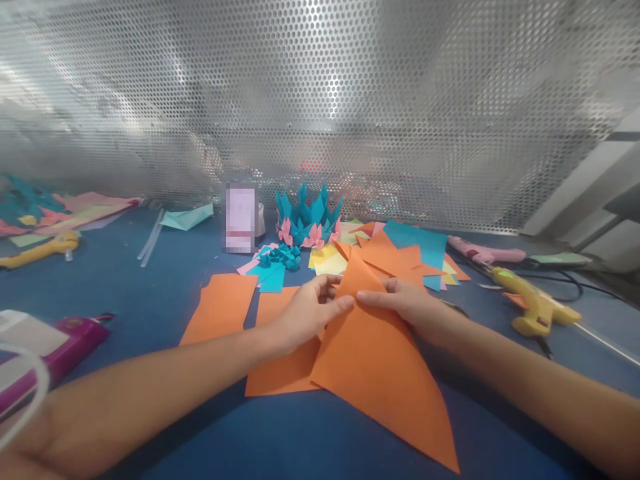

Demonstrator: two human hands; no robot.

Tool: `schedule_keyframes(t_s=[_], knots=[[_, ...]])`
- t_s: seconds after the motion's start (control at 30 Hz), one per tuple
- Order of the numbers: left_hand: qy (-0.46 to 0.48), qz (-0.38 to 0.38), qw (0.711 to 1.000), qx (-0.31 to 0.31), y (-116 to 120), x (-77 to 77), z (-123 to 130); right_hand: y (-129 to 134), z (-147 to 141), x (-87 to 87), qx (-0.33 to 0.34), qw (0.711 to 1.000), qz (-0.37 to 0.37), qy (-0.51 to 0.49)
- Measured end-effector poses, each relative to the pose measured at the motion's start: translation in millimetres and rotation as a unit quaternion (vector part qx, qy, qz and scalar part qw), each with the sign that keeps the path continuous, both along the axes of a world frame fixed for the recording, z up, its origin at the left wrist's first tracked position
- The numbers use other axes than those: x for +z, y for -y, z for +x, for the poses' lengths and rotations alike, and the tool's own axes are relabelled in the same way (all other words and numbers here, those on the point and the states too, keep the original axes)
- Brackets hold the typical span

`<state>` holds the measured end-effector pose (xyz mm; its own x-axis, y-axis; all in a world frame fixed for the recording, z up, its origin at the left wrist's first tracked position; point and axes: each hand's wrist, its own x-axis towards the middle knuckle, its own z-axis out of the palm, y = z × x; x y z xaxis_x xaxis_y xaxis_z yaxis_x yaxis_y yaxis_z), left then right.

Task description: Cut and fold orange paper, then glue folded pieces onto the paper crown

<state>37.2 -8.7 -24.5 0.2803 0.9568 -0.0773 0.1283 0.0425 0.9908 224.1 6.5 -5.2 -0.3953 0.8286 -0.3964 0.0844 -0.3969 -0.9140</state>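
Note:
Both my hands grip one large sheet of orange paper [383, 367], which is bent over toward its top into a pointed, cone-like shape. My left hand [313, 307] pinches its left edge, thumb in front and fingers behind. From the other side my right hand [405, 300] holds it the same way, its thumb lying across the front near the left thumb. The sheet's curved lower part hangs down toward me. Under and left of it lie a flat orange sheet [280, 373] and another orange piece [223, 307] on the blue table [220, 433].
Behind my hands stands a blue folded-paper crown [310, 217] with pink paper flowers, beside orange offcuts [385, 253]. A yellow glue gun [540, 303] and a pink one [485, 252] lie right with cables. At left are another yellow glue gun [45, 248] and a magenta device [80, 343].

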Motion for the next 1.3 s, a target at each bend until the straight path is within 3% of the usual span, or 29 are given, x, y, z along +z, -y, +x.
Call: schedule_keyframes(t_s=[0.2,0.6,1.0,1.17,1.3], knots=[[0.099,0.037,0.991,-0.087,1,-7.0,6,7,1,-1.3,-0.007,1.0,0.006,-0.007],[0.154,0.025,0.982,-0.11,3,-10.3,7,6,3,-7.5,0.021,0.999,0.017,-0.044],[0.087,0.041,0.99,-0.104,5,-9.6,8,12,-1,-4.9,-0.011,0.999,0.024,-0.032],[0.163,0.019,0.972,-0.166,7,-3.6,8,12,0,-9.0,-0.016,0.999,0.038,-0.018],[0.167,0.023,0.97,-0.174,9,-0.4,7,14,-1,-8.6,-0.029,0.999,0.039,-0.02]])
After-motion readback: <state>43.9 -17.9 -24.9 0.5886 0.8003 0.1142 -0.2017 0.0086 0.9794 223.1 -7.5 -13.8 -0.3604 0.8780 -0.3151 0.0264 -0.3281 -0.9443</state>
